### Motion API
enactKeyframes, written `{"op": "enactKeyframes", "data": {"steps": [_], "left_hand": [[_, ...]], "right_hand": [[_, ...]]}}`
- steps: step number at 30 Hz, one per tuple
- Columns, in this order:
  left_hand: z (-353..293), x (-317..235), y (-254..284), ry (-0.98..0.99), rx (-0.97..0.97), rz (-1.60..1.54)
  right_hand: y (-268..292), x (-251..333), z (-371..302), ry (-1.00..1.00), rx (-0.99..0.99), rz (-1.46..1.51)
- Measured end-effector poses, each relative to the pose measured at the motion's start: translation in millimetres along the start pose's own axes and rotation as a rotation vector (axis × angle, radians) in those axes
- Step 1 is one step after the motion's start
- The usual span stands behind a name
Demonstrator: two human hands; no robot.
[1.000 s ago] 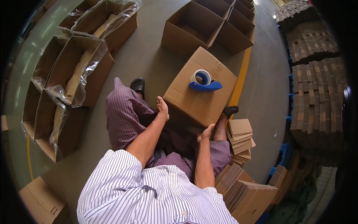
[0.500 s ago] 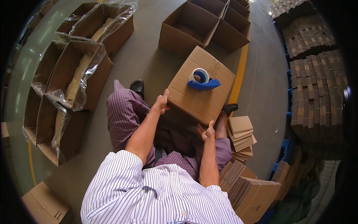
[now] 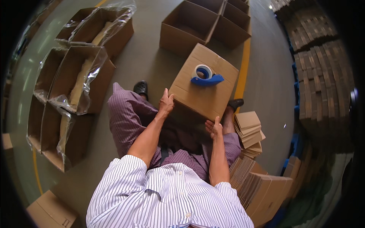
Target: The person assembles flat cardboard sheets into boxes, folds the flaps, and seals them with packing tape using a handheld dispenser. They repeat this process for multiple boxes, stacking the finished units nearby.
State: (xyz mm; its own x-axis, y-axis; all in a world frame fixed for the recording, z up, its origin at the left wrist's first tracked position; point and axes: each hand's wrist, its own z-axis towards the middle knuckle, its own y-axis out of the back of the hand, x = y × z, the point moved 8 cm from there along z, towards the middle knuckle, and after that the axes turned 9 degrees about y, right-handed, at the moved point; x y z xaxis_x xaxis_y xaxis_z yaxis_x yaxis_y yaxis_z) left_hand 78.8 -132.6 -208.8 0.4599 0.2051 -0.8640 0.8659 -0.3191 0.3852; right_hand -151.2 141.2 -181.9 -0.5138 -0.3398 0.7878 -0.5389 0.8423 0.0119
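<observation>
A closed brown cardboard box (image 3: 186, 91) sits in front of me between my feet, its top facing up. On that top lies a blue tape dispenser (image 3: 207, 80) with a roll of tape (image 3: 202, 71) in it. My left hand (image 3: 166, 102) grips the box at its near left corner, thumb up along the edge. At the near right corner my right hand (image 3: 215, 128) holds the box, thumb up and fingers against the shaded near side. The underside is hidden, so I cannot tell what it rests on.
Open cartons lined with clear plastic (image 3: 81, 79) stand at the left. Open divided cartons (image 3: 186, 28) stand beyond the box. By my right leg are small flat cardboard pieces (image 3: 249, 127) and folded cartons (image 3: 262, 197). Tall cardboard stacks (image 3: 323, 81) line the right.
The whole view has shifted slightly. Both hands keep their places at the box corners, and the tape dispenser stays on top of the box.
</observation>
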Motion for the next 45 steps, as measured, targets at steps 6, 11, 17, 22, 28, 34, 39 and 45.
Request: {"op": "enactKeyframes", "data": {"steps": [6, 11, 17, 22, 28, 34, 39, 45], "left_hand": [[-39, -51, 5, -0.120, -0.094, 0.330], [-74, -58, 5, -0.190, -0.061, 0.732], [-93, -70, -22, -0.471, -0.042, 0.992], [-136, -74, -97, -0.753, 0.086, 1.036], [-208, -101, -180, -0.984, 0.330, 0.862], [-191, -102, -164, -1.115, 0.413, 0.872], [-135, -99, -95, -0.861, 0.287, 0.854], [-60, -92, -15, -0.433, 0.090, 0.874]], "right_hand": [[20, -1, -5, 0.079, -0.185, -0.070], [16, 11, -18, 0.190, -0.231, -0.283], [29, 17, -15, 0.265, -0.245, -0.508], [23, 13, -9, 0.312, -0.235, -0.532], [49, 5, 17, 0.485, -0.295, -0.820], [20, 35, -5, 0.314, -0.102, -0.833], [23, 36, -20, 0.251, -0.122, -0.787], [22, 16, -29, 0.610, -0.330, -0.768]]}}
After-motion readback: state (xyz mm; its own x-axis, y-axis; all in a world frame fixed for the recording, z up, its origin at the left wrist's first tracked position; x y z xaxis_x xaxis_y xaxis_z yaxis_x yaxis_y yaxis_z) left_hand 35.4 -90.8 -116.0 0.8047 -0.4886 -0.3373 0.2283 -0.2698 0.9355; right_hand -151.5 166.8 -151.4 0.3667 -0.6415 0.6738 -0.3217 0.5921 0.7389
